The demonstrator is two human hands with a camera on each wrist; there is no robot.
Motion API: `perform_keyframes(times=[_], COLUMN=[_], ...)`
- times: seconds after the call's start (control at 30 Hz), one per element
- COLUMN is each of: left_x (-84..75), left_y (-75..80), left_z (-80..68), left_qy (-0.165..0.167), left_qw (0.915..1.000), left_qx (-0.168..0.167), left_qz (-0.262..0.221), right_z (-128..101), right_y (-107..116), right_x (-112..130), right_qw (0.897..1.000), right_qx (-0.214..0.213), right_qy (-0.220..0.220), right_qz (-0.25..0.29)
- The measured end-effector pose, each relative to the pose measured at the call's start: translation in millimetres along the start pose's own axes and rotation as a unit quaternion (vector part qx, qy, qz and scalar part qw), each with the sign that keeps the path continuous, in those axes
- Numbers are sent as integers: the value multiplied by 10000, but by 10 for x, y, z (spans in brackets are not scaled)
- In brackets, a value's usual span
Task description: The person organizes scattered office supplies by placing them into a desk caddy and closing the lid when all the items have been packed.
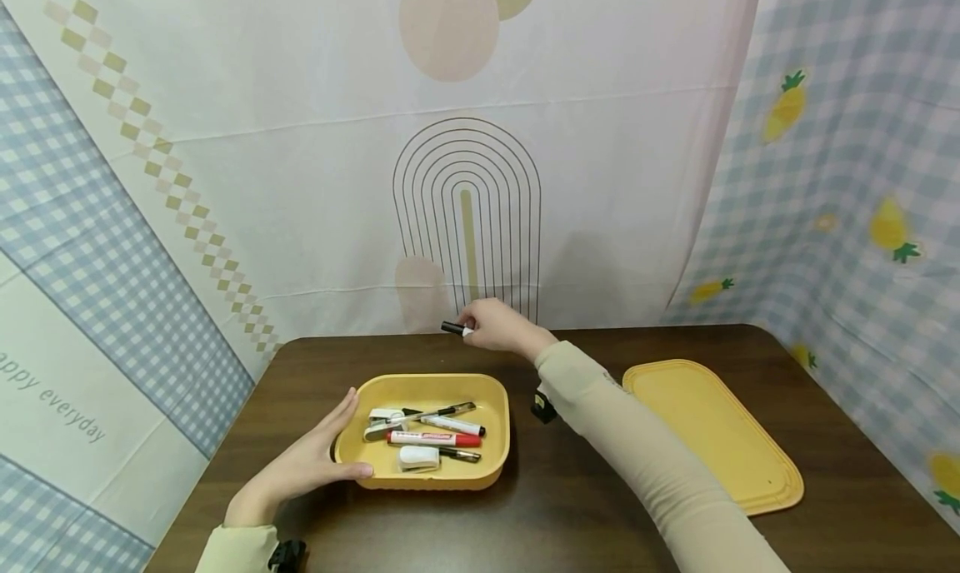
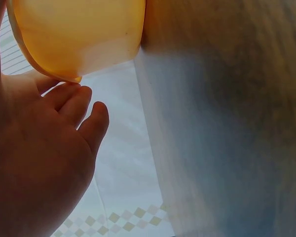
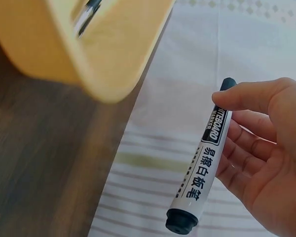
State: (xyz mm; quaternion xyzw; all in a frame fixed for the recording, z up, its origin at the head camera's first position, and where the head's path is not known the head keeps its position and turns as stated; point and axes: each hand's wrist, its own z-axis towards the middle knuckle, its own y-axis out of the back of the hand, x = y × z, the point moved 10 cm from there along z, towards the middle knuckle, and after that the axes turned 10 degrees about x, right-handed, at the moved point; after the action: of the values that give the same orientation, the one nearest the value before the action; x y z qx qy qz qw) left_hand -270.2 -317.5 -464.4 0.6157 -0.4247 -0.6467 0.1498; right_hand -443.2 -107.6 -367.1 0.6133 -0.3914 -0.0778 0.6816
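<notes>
A person's right hand (image 1: 495, 325) holds a whiteboard marker (image 3: 200, 158) aloft near the far edge of the counter (image 1: 465, 527), beyond a yellow basket (image 1: 432, 376).
The right grip pinches the marker between thumb and fingers; the left hand (image 1: 318, 452), its grip spread, touches the basket's left edge and near left corner. Inside lie a red-and-white marker (image 1: 435, 440) and pens; a flat yellow tray (image 1: 708, 440) lies toward the counter's right edge.

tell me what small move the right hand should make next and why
Probably bring the right hand over the yellow bin: it holds a whiteboard marker apart from the bin, a red marker lies inside, and the left hand rests against the bin's left side.
</notes>
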Motion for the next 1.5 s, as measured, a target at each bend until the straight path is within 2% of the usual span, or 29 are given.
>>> perform_keyframes(times=[0.47, 0.63, 0.97, 1.27, 1.5], left_x=[2, -2, -12, -2, -2], left_y=[2, 3, 6, 1, -2], left_z=[4, 2, 9, 10, 10], left_qy=[27, 58, 10, 20, 48], left_qw=[10000, 10000, 10000, 10000, 10000], left_qx=[-3, -2, -29, -14, 10], left_qz=[10, 13, 16, -15, -16], right_z=[14, 23, 49, 78, 102], right_y=[-122, -157, -334, -541, -700], right_x=[569, 695, 781, 772, 786], right_qw=[9980, 9968, 9947, 9941, 9923], right_qx=[229, 236, 414, 646, 752], right_qy=[514, 701, 892, 843, 873], right_qz=[-283, -315, -305, -212, -449])
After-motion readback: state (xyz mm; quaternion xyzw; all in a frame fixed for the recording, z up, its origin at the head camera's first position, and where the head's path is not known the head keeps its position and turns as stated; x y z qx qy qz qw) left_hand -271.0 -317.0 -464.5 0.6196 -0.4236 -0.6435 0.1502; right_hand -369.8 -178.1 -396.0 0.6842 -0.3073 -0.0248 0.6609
